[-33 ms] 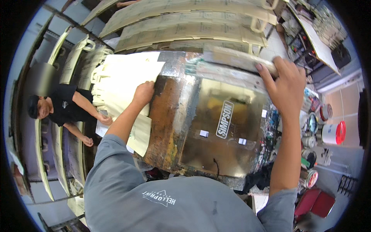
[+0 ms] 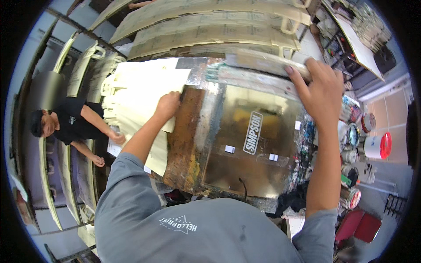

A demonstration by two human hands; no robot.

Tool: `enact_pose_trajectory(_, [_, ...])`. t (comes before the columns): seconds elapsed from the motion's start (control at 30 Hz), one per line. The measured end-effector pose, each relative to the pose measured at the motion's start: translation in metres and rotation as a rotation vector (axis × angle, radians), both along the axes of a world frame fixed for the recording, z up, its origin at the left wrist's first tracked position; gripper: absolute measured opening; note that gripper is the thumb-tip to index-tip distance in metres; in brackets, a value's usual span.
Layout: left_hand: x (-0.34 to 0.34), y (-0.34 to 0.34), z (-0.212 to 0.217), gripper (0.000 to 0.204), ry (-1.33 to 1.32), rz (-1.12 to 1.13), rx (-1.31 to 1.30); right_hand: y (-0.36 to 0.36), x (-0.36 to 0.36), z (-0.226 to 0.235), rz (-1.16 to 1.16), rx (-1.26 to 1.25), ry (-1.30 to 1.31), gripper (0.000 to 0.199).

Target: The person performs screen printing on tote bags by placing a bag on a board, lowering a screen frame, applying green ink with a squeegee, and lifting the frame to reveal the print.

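My left hand (image 2: 168, 106) is closed on the right edge of a pale cream tote bag (image 2: 180, 77) on top of a pile. A flat printing screen (image 2: 210, 164) with a light outlined emblem (image 2: 253, 133) on its brown, see-through mesh lies to the right. At the screen's far right corner, my right hand (image 2: 322, 92) grips the end of a pale, worn bar (image 2: 263, 60) that runs along the far side. My thumb is on its near side and the fingers are over the top. Whether the bar is part of the screen's frame is hard to tell.
On the left, a co-worker in black has one hand (image 2: 117, 137) beside the bag pile. Racks of cream bags (image 2: 210, 33) stand behind and at the left. Ink tubs, including a white bucket with a red lid (image 2: 375, 146), sit on the right. A worn brown board (image 2: 184, 136) lies between pile and screen.
My left hand has moved slightly right, drawing the tote bag's edge with it toward the screen. The right hand keeps its grip on the bar; the whole view has shifted slightly.
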State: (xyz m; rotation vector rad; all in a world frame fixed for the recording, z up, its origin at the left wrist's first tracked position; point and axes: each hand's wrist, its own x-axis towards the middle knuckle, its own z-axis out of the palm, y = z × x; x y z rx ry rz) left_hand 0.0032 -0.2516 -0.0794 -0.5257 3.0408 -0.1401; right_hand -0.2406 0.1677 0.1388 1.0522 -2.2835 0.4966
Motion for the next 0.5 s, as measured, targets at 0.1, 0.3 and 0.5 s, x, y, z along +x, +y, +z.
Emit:
enact_pose_trajectory(0.1, [-0.054, 0.096, -0.032, 0.018, 0.081, -0.087, 0.226, -0.003, -0.007, -0.003, 0.010, -0.002, 0.013, 0.056])
enact_pose_trajectory(0.3, [-0.172, 0.284, -0.123, 0.023, 0.123, -0.091, 0.646, 0.007, -0.007, -0.009, 0.019, 0.029, 0.071, 0.055])
enact_pose_trajectory(0.5, [-0.228, 0.386, -0.146, 0.026, 0.124, -0.152, 0.776, 0.013, -0.009, -0.021, 0.073, -0.032, 0.074, 0.058])
